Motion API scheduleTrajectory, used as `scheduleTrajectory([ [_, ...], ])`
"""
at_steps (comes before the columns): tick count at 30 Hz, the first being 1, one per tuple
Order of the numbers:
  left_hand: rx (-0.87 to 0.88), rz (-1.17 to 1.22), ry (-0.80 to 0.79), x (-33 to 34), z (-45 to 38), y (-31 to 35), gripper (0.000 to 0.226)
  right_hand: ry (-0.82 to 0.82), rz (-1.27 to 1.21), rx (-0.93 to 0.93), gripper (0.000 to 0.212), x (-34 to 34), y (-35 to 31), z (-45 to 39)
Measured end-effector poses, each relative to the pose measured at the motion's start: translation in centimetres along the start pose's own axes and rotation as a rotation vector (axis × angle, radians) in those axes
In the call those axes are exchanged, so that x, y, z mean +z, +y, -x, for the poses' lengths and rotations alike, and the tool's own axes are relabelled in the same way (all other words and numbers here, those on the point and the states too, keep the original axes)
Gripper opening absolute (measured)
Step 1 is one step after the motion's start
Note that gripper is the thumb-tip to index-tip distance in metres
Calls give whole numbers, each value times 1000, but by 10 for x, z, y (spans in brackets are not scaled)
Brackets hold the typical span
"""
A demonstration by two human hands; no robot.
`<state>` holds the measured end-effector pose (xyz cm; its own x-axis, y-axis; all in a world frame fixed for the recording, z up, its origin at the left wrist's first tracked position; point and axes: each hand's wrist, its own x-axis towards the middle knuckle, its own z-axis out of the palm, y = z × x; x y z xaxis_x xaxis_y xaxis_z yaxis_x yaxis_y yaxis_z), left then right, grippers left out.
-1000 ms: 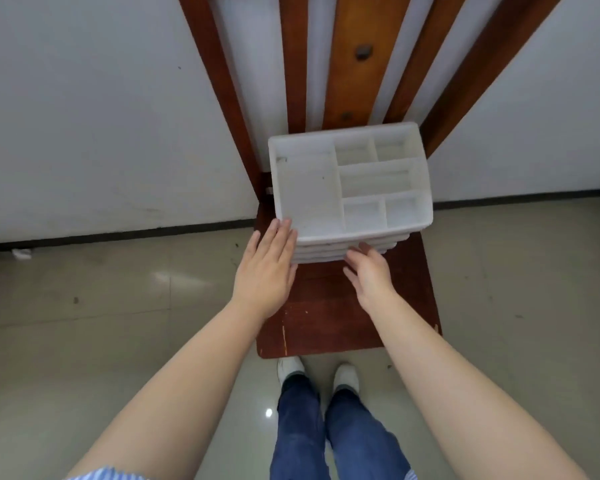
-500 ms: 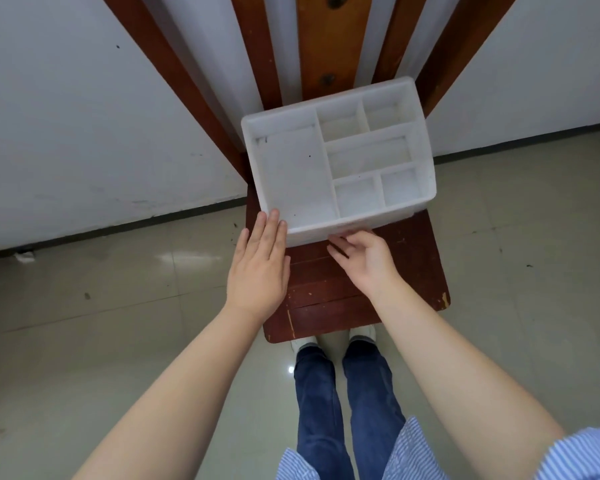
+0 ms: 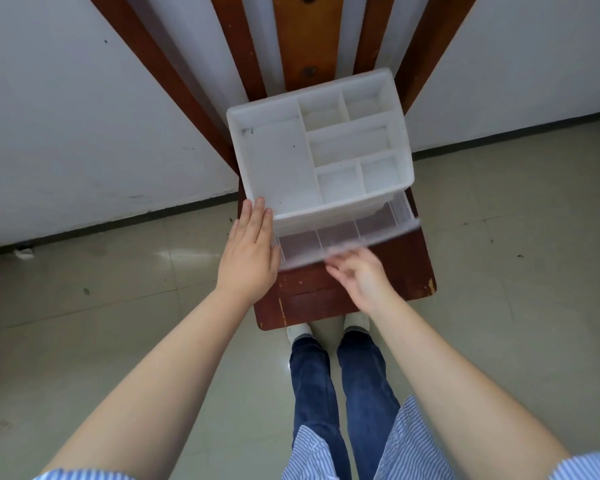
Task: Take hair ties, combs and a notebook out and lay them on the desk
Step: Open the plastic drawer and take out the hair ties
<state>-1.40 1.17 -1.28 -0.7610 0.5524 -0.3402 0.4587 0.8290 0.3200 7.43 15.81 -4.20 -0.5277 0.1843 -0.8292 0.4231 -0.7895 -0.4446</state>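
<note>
1. Head view: a white plastic organizer (image 3: 321,157) stands on the far part of a dark red-brown wooden desk (image 3: 357,289). The desk's upright slats rise behind it against a white wall (image 3: 84,116).
2. The organizer's top is an open tray split into compartments: one large one on the left and five smaller ones on the right (all of them look bare).
3. A translucent drawer (image 3: 343,237) juts out from the organizer's near face. It is split by thin dividers, and I see no contents through it; its near edge is blurred.
4. The left hand (image 3: 248,258) lies flat with fingers straight and together, palm against the organizer's near left corner. Its fingertips reach the top rim, and it grips nothing.
5. The right hand (image 3: 359,275) is at the near edge of the drawer, at about its middle, with fingers loosely curled. It is motion-blurred, so I cannot tell whether it is actually pinching the drawer front.
6. No hair ties, combs or notebook can be seen anywhere in view; the bare part of the desk nearest the person holds nothing.
7. Below the desk edge are blue jeans (image 3: 340,382), white shoes (image 3: 300,330) on a pale tiled floor (image 3: 118,306), and a blue-striped shirt hem (image 3: 406,441).
</note>
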Motion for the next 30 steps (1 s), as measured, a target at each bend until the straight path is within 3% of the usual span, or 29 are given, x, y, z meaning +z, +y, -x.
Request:
scheduleTrajectory([
  [3, 1, 8, 8, -1, 0, -1, 55, -75, 105, -46, 57, 28, -25, -21],
  [6, 9, -14, 3, -2, 1, -1, 54, 137, 342, 30, 44, 33, -29, -39],
  [8, 18, -37, 1, -2, 1, -1, 53, 270, 257, 147, 43, 25, -21, -50],
  [12, 27, -125, -17, 1, 0, -5, 58, 190, -213, 104, 52, 26, -12, -68],
  [14, 7, -148, -6, 3, 0, -4, 60, 164, -354, 90, 45, 30, -13, -76],
  [17, -16, -176, -12, 6, 1, -1, 65, 105, -376, 61, 36, 25, -6, -73],
  [22, -70, -191, -32, 5, 1, 5, 70, 155, -280, 112, 41, -17, 28, -35],
  [25, -51, -205, 89, 10, 11, 13, 70, 188, -104, 169, 37, -33, 41, -15],
  [27, 95, -261, 106, 24, 20, 19, 64, 260, 286, 158, 49, -39, 41, -2],
  [30, 152, -220, -68, 46, 24, 27, 57, 342, 987, -208, 27, -48, 32, 5],
])
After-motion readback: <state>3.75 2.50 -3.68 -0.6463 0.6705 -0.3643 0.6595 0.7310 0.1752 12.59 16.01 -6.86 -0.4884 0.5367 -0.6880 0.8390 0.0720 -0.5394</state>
